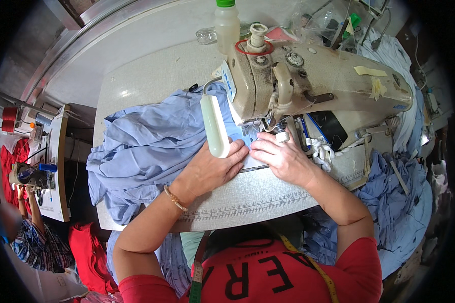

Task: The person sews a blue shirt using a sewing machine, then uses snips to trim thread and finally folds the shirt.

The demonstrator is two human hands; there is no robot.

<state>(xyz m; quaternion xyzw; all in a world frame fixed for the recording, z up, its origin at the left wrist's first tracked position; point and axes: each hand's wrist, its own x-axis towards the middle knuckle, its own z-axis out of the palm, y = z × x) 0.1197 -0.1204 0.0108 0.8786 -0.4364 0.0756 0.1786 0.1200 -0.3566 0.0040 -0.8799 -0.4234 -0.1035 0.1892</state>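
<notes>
A light-blue garment point(146, 136) lies bunched on the sewing table, its right edge running under the head of a beige sewing machine point(258, 81). My left hand point(212, 166) rests at that edge, fingers together and curled onto the cloth, partly behind a pale green lamp point(213, 126). From the other side my right hand point(285, 159) pinches the cloth close by the presser foot point(258, 126). The fingertips of both hands nearly meet just in front of the foot. The needle tip is too small to make out.
A bottle with a green cap point(227, 25) stands behind the machine. More blue garments point(394, 202) are heaped at the right. A ruler strip point(247, 206) runs along the table's near edge. Another person point(35, 232) works at a second machine at far left, near red cloth point(88, 257).
</notes>
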